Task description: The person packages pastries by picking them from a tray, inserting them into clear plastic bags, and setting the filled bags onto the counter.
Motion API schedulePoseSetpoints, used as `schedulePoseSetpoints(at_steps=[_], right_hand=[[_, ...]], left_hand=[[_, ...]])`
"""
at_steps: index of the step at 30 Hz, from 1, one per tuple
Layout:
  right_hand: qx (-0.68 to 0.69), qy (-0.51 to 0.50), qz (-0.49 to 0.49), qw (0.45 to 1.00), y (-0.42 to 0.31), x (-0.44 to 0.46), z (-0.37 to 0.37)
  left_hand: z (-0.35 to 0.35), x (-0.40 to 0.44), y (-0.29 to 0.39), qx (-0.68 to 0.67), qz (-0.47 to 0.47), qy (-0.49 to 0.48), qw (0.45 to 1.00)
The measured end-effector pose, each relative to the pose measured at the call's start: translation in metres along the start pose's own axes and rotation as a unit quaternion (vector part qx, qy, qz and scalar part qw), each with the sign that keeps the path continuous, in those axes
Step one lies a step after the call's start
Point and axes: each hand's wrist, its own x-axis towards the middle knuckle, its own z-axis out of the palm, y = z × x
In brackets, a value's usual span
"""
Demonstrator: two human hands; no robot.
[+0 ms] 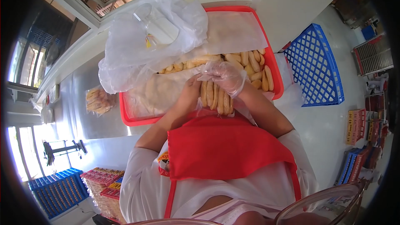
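Both of my hands meet at the top of a clear plastic bag (216, 98) that hangs in front of the red apron and holds several finger-shaped biscuits. My left hand (192, 86) looks bare and closes on the bag's left upper edge. My right hand (227, 77), in a clear plastic glove, has its fingers bent at the bag's mouth. Behind them is a red tray (273, 71) with loose biscuits (248, 61) and white paper sheets (237, 29). A filled bag of biscuits (99, 101) lies on the metal table to the left.
Crumpled white plastic (121, 41) with a clear container on it covers the tray's upper left. The metal table (79, 83) extends left. A blue crate (314, 66) stands at right. Stacked crates (58, 191) are at lower left, boxes (356, 127) at far right.
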Motion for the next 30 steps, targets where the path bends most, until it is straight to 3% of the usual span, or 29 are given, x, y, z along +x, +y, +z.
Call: schedulePoseSetpoints(at_steps=[2,4,8,11,13,14,16,19,20,22,24,25,26,27,28,29,30], right_hand=[[0.024,-0.001,-0.019,1.000,0.007,-0.002,0.005],[0.039,-0.015,0.021,0.999,-0.002,-0.003,0.005],[0.067,-0.064,0.057,0.994,-0.014,-0.005,0.000],[0.278,-0.117,0.109,0.947,-0.022,-0.002,-0.009],[0.285,-0.102,0.057,0.951,-0.027,-0.003,-0.010],[0.288,-0.095,0.030,0.953,-0.028,-0.003,-0.011],[0.211,-0.054,0.013,0.976,-0.024,-0.005,-0.008],[0.090,0.042,-0.016,0.995,-0.033,-0.009,-0.010],[0.053,0.074,-0.030,0.995,-0.040,-0.007,-0.013],[0.131,0.160,-0.015,0.978,-0.044,-0.005,-0.021],[-0.029,0.197,0.020,0.980,-0.034,-0.006,-0.037],[-0.115,0.169,-0.005,0.979,-0.011,-0.016,-0.047],[0.247,0.183,0.075,0.949,0.031,-0.027,-0.063],[0.569,0.168,0.162,0.788,0.070,-0.033,-0.070],[0.250,0.202,0.148,0.935,0.093,-0.037,-0.065],[0.112,0.205,0.144,0.962,0.096,-0.036,-0.061],[-0.029,0.211,0.143,0.966,0.101,-0.036,-0.057]], left_hand=[[-0.001,0.004,-0.001,0.002,-0.002,0.015,1.000],[-0.006,0.008,-0.004,0.042,0.003,0.027,0.999],[-0.013,0.015,-0.011,-0.078,0.017,0.004,0.997],[-0.007,0.006,0.009,-0.147,-0.032,-0.030,0.988],[-0.003,-0.009,0.019,-0.214,-0.080,-0.070,0.971],[-0.002,-0.013,0.017,-0.122,-0.067,-0.085,0.986],[-0.002,-0.023,0.012,0.065,-0.043,-0.108,0.991],[-0.004,-0.029,0.028,0.159,-0.056,-0.115,0.979],[-0.011,-0.031,0.035,0.167,-0.007,-0.098,0.981],[-0.035,-0.042,0.056,0.189,0.098,-0.037,0.976],[-0.068,-0.072,0.097,0.197,0.182,0.052,0.962],[-0.088,-0.093,0.113,0.204,0.227,0.088,0.948],[-0.111,-0.111,0.127,0.237,0.236,0.123,0.934],[-0.135,-0.132,0.143,0.268,0.243,0.152,0.920],[-0.160,-0.151,0.151,0.299,0.231,0.183,0.908],[-0.183,-0.166,0.153,0.329,0.216,0.209,0.895],[-0.201,-0.179,0.154,0.402,0.141,0.267,0.864]])
